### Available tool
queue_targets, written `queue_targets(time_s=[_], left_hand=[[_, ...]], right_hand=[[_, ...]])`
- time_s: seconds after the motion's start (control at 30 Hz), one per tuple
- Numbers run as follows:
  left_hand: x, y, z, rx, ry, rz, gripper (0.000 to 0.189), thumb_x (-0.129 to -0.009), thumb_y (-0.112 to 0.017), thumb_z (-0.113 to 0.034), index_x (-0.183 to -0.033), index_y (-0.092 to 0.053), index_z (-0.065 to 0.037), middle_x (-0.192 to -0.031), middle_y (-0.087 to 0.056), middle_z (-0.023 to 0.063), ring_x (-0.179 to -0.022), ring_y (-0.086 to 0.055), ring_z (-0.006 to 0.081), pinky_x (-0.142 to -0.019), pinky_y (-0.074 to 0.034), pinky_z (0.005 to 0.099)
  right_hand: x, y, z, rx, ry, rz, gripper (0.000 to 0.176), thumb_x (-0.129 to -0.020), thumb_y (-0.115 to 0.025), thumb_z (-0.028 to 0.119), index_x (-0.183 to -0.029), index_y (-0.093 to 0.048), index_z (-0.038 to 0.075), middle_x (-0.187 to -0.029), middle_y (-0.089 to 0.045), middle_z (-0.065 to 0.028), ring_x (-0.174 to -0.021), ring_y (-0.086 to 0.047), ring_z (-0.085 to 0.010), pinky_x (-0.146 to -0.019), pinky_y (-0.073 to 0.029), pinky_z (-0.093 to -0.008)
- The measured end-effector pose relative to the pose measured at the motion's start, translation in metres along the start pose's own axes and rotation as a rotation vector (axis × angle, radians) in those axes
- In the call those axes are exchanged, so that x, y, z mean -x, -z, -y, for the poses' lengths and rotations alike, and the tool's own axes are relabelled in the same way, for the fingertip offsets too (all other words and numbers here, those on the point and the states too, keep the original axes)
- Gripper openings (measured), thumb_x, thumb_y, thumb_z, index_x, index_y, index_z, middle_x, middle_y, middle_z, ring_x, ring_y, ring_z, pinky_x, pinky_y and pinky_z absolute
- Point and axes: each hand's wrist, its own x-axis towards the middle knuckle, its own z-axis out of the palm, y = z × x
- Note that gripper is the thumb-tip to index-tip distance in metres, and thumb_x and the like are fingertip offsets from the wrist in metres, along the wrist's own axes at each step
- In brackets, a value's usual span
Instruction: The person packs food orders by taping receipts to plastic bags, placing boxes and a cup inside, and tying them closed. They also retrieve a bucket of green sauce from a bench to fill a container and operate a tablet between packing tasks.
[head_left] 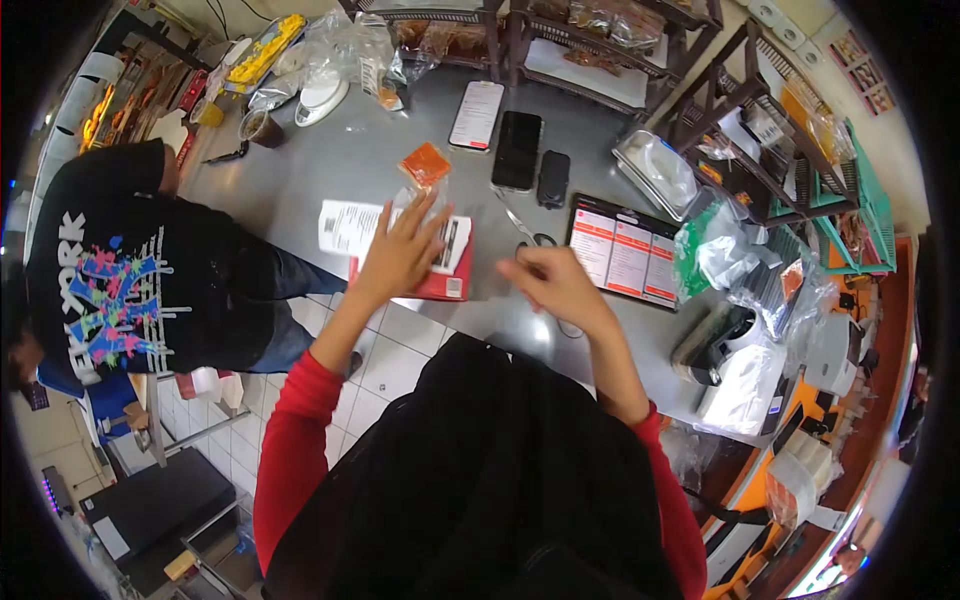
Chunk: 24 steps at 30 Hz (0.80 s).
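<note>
My left hand (pixel 405 248) lies with spread fingers on a white printed paper slip (pixel 345 228), which rests over a red box (pixel 440 287) near the table's front edge. Just to the right, my right hand (pixel 558 285) is closed, thumb and fingers drawn together; whatever they hold, if anything, is too small to make out. Behind that hand lies a pair of scissors (pixel 515 218), its handles partly covered. An orange-red packet (pixel 425 165) in clear plastic sits beyond the box.
Phones (pixel 517 150) and a tablet (pixel 625 250) with order lists lie on the metal table (pixel 350 140). Dark racks (pixel 590 75) stand at the back, plastic bags (pixel 735 245) at right. A person in a black shirt (pixel 150 270) stands at left by a drink cup (pixel 262 130).
</note>
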Motion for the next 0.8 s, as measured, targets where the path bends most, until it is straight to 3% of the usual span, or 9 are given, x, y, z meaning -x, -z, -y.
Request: queue_targets(time_s=[0.07,0.2,0.37,0.47,0.6,0.67,0.73,0.77,0.8], left_hand=[[0.009,-0.004,-0.007,-0.011,0.074,-0.041,0.051,-0.09,-0.046,-0.026,-0.139,-0.035,-0.016,-0.146,-0.027,0.0115,-0.135,-0.026,0.0264,-0.107,-0.014,0.055],[0.007,-0.003,-0.009,0.055,0.102,-0.039,0.051,-0.09,-0.044,-0.024,-0.138,-0.034,-0.012,-0.145,-0.028,0.0134,-0.135,-0.025,0.0274,-0.107,-0.012,0.0558],[0.002,-0.003,-0.015,0.073,0.103,-0.018,0.051,-0.09,-0.044,-0.024,-0.138,-0.034,-0.009,-0.144,-0.029,0.013,-0.135,-0.026,0.0279,-0.106,-0.012,0.0567],[0.001,-0.002,-0.015,0.079,0.094,-0.009,0.052,-0.09,-0.043,-0.026,-0.138,-0.034,-0.009,-0.144,-0.03,0.0131,-0.134,-0.027,0.0281,-0.107,-0.01,0.0564],[0.0,0.0,-0.016,0.065,0.099,0.039,0.052,-0.091,-0.039,-0.026,-0.14,-0.031,-0.008,-0.144,-0.029,0.0134,-0.135,-0.024,0.0289,-0.108,-0.006,0.0546],[-0.001,0.005,-0.019,0.034,0.114,0.059,0.051,-0.091,-0.042,-0.023,-0.138,-0.032,-0.007,-0.143,-0.03,0.014,-0.136,-0.021,0.0316,-0.108,-0.002,0.0541],[-0.018,0.022,-0.046,0.167,0.167,-0.207,0.051,-0.087,-0.05,-0.02,-0.134,-0.037,-0.005,-0.139,-0.037,0.0147,-0.133,-0.027,0.0335,-0.108,-0.01,0.0531],[-0.026,0.026,-0.065,0.232,0.199,-0.342,0.051,-0.085,-0.055,-0.018,-0.132,-0.04,-0.004,-0.136,-0.04,0.0151,-0.131,-0.03,0.0344,-0.107,-0.013,0.0526],[-0.037,0.02,-0.095,0.667,0.132,-0.474,0.046,-0.08,-0.06,-0.009,-0.123,-0.047,-0.002,-0.128,-0.047,0.0149,-0.12,-0.042,0.0357,-0.102,-0.026,0.0462]], right_hand=[[-0.041,-0.031,-0.003,0.242,0.165,-0.083,0.044,-0.08,-0.065,0.04,-0.057,-0.056,0.003,-0.05,-0.053,-0.0087,-0.049,-0.055,-0.0191,-0.046,-0.041,-0.0328],[-0.067,-0.061,-0.025,0.702,-0.009,-0.21,0.05,-0.076,-0.063,0.051,-0.059,-0.062,0.004,-0.052,-0.056,-0.0093,-0.049,-0.056,-0.0214,-0.05,-0.045,-0.0336],[-0.065,-0.061,-0.062,-0.287,-0.305,-0.027,0.051,-0.076,-0.07,0.047,-0.056,-0.055,0.003,-0.047,-0.051,-0.0044,-0.037,-0.049,-0.0107,-0.033,-0.031,-0.0207],[-0.057,-0.068,-0.087,-0.61,-0.411,0.084,0.05,-0.082,-0.062,0.048,-0.064,-0.055,0.002,-0.05,-0.054,-0.0067,-0.04,-0.054,-0.0139,-0.034,-0.032,-0.0206],[-0.042,-0.081,-0.105,-0.652,-0.454,0.12,0.044,-0.089,-0.056,0.04,-0.068,-0.055,0.002,-0.057,-0.058,-0.0078,-0.043,-0.057,-0.0161,-0.039,-0.038,-0.0233],[-0.018,-0.072,-0.104,-0.312,-0.351,0.059,0.037,-0.088,-0.058,0.035,-0.074,-0.058,0.0,-0.06,-0.059,-0.0074,-0.044,-0.056,-0.0146,-0.04,-0.039,-0.0236],[0.025,-0.044,-0.078,-0.161,-0.24,-0.096,0.028,-0.086,-0.062,0.029,-0.085,-0.062,0.0,-0.065,-0.062,-0.0054,-0.052,-0.058,-0.0144,-0.052,-0.045,-0.0274],[0.06,-0.024,-0.071,-0.256,-0.115,-0.325,0.019,-0.085,-0.062,0.02,-0.091,-0.064,0.002,-0.075,-0.064,-0.0069,-0.063,-0.059,-0.0122,-0.058,-0.046,-0.0266],[0.098,-0.005,-0.085,-0.027,0.129,-0.678,0.012,-0.085,-0.059,0.01,-0.091,-0.063,0.001,-0.073,-0.062,-0.0055,-0.058,-0.056,-0.0099,-0.053,-0.045,-0.0245]])
